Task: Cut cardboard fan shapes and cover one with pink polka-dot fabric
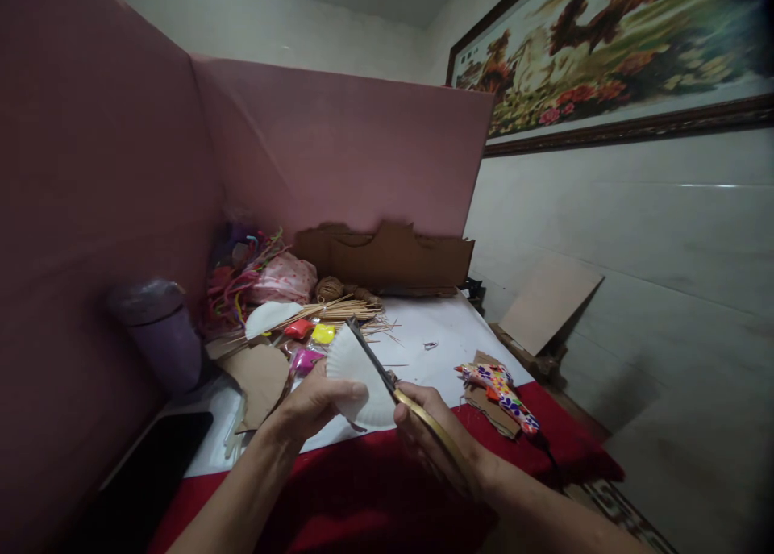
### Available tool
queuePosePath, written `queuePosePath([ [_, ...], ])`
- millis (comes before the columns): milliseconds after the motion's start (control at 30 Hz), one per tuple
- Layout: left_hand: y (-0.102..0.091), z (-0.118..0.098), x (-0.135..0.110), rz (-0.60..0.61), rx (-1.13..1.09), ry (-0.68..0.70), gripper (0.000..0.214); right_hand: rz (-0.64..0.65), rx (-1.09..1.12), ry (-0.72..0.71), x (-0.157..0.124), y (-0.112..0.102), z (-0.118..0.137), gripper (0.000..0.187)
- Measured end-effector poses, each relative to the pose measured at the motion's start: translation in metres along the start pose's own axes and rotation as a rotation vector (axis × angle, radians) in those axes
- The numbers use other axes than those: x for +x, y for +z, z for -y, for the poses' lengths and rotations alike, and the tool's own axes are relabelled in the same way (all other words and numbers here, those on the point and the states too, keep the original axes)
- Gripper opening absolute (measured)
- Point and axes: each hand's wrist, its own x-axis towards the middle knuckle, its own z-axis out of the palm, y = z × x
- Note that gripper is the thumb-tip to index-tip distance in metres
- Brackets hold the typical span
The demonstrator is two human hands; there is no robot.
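Note:
My left hand (318,403) grips a white paper plate piece (356,372) by its lower edge, thumb on top. My right hand (432,429) is closed around the gold handles of a pair of scissors (387,381). The dark blades run up along the plate's right edge, cutting into it. Both hands hover above the near edge of a table with a white sheet (441,336) over a red cloth (363,481).
A patterned glue gun (501,393) lies on cardboard scraps at the right. Behind are wooden sticks (344,308), twine, colourful clay packets (311,332), another white plate piece (269,316), pipe cleaners and cut cardboard (387,256). A purple bin (163,328) and a dark phone (151,465) sit left. Pink partitions enclose the table.

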Motion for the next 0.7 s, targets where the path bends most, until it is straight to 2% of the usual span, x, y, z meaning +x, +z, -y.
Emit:
queuePosePath([
  [167,0.0,-0.002,-0.001,0.009,0.0,-0.008,0.052,0.024,0.011,-0.032,0.001,0.001,-0.003,0.062],
  [433,0.0,0.002,-0.001,0.074,0.021,-0.046,0.044,0.069,-0.059,0.004,-0.001,-0.005,0.013,0.07],
  [700,-0.001,0.004,0.0,0.079,0.028,-0.062,0.041,0.054,0.037,0.076,0.003,-0.001,0.01,0.065],
])
